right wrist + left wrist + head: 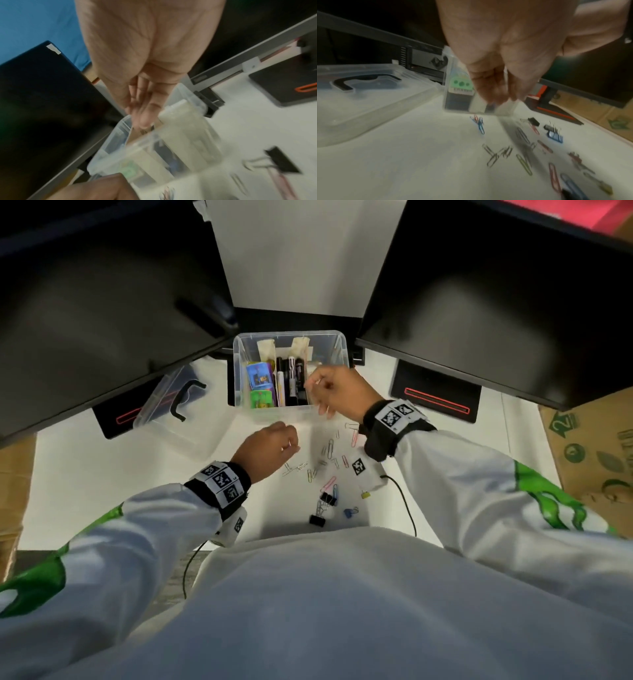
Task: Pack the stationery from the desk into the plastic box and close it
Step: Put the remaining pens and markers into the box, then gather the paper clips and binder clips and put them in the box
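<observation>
The clear plastic box [239, 350] stands open at the back of the white desk, with markers, erasers and small packets in it. My right hand [313, 385] hangs over its right front corner with the fingertips [145, 121] bunched together, and small metal clips show at their tips. My left hand [293, 445] hovers just above the loose paper clips [330, 448] in front of the box. Its fingers [493, 97] are curled and pinched, with a bluish bit between them that looks like a paper clip. Black binder clips [317, 520] lie nearer my body.
The box's clear lid [178, 409] with a black handle lies to the left of the box. Two black monitors [102, 302] overhang the desk, their stands [438, 398] flanking the box. A cardboard carton [589, 446] sits at the right, and a thin black cable [406, 501] runs off the front edge.
</observation>
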{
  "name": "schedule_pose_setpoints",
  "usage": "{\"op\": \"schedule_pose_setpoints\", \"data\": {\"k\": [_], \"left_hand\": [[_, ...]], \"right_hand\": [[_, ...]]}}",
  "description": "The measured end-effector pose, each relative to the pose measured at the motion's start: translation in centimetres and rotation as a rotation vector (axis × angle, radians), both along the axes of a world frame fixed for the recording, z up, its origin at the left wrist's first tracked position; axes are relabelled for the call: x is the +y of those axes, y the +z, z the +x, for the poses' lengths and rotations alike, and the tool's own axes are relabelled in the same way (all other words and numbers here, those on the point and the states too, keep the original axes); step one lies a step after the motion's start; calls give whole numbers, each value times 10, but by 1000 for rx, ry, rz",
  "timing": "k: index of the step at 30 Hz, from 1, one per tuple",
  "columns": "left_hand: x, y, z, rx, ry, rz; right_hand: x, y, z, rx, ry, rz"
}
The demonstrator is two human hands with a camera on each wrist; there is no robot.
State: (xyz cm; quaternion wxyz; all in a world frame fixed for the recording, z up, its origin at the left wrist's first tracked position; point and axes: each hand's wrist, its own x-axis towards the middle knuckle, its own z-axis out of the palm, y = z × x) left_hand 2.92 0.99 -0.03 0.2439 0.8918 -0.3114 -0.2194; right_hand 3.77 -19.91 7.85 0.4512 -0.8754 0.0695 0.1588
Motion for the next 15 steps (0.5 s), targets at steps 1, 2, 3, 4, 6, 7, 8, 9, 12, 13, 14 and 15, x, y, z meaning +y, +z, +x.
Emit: {"op": "schedule_pose_setpoints", "data": {"k": [1, 2, 3, 4, 6, 7, 8, 9, 12, 13, 14, 15], "left_hand": [[-1, -9, -4, 47, -34, 72], [-2, -19, -6, 86, -53, 154], [-2, -27, -6, 118, -58, 232], [-3, -33, -7, 134, -54, 296], [-5, -43, -7, 134, -69, 383], [-7, -45, -9, 112, -98, 407], [-10, -47, -12, 72, -136, 424], [-12, -48, -16, 22, -179, 433], [-17, -47, -25, -82, -314, 438], [-18, -48, -27, -121, -331, 406], [-19, -49, -28, -158, -337, 369], [-19, -50, -28, -172, -339, 345]], "right_hand": [[-3, -1, -12, -19, 1, 15], [-5, -4, -24, -48, -16, 6], [-9, -8, -36, -80, -50, -15], [-13, -16, -47, -100, -91, -49], [-22, -38, -63, -87, -144, -149], [-28, -54, -69, -58, -142, -230], [-34, -69, -73, -5, -121, -322], [-39, -83, -77, 68, -90, -399], [-41, -112, -83, 263, 32, -508], [-39, -118, -84, 272, 78, -530], [-36, -121, -85, 263, 122, -545], [-32, -124, -85, 237, 163, -550]]}}
